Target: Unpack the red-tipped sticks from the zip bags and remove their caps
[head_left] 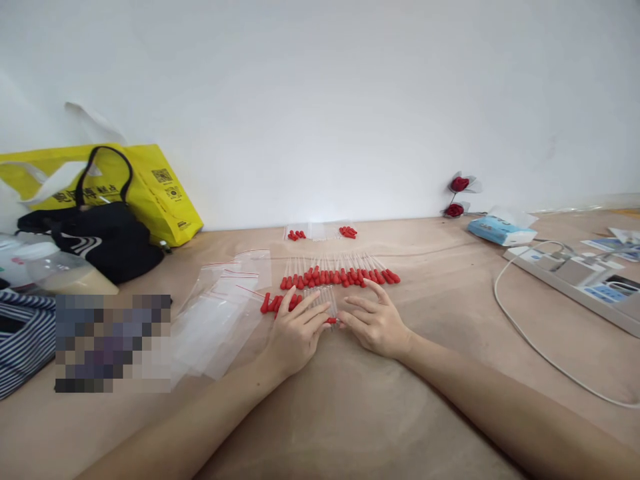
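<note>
My left hand point(295, 330) rests over a group of clear droppers, its fingers bent around a dropper whose red bulb point(331, 321) sticks out at the fingertips. Opposite it, my right hand point(377, 323) is curled, with thumb and fingertips pinched at the bulb's end and the other fingers raised. Clear glass tubes point(325, 299) lie side by side just beyond my fingertips. Red bulbs point(273, 303) show left of my left hand, partly covered by it. Farther back lies a row of droppers point(340, 275), bulbs toward me.
Clear zip bags point(215, 327) overlap on the left. Bagged droppers point(320, 231) lie by the wall. A yellow bag point(170, 193), black bag point(110, 240) and bottle point(65, 270) stand left. Right are a tissue pack point(500, 230), artificial roses point(455, 210), power strip point(575, 287) and white cable point(520, 333).
</note>
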A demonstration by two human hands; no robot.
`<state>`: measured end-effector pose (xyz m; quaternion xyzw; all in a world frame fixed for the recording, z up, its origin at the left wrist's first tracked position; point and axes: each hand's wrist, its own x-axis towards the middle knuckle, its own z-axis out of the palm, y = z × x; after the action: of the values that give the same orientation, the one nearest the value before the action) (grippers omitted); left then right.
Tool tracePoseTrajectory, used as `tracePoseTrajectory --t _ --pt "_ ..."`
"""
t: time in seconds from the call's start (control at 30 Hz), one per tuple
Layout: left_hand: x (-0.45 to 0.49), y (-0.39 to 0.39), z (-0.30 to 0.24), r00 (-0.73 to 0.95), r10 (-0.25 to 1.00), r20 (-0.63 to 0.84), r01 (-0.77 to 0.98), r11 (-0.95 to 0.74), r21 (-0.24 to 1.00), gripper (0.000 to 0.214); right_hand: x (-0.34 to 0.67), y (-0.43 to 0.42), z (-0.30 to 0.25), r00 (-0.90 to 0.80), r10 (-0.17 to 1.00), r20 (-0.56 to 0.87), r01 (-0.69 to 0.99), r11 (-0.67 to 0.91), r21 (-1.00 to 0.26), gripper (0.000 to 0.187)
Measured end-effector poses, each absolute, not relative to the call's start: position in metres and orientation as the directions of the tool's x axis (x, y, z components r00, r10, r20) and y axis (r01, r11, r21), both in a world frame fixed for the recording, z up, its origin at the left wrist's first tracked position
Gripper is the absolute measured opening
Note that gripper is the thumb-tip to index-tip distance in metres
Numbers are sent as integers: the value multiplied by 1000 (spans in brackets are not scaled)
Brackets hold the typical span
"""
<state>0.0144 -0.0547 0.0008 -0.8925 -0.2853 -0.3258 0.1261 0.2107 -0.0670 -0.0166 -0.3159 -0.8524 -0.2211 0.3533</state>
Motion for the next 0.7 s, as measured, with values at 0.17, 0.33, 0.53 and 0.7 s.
tracePoseTrajectory --t 0.17,0.33,0.53,0.7 --pt "13 -58 3 650 413 638 588 -805 -79 22 213 -70 -14 -564 360 743 692 697 188 18" --pt "13 -61 5 666 428 611 583 -809 -69 26 211 -70 -14 -554 340 760 688 701 188 15" --pt "5 -58 4 644 415 642 582 -811 -60 25 217 -71 -13 -535 336 775 688 706 168 11" --pt "-4 -55 5 543 462 701 633 -774 19 18 231 -67 -16 -403 500 767 799 601 28 16"
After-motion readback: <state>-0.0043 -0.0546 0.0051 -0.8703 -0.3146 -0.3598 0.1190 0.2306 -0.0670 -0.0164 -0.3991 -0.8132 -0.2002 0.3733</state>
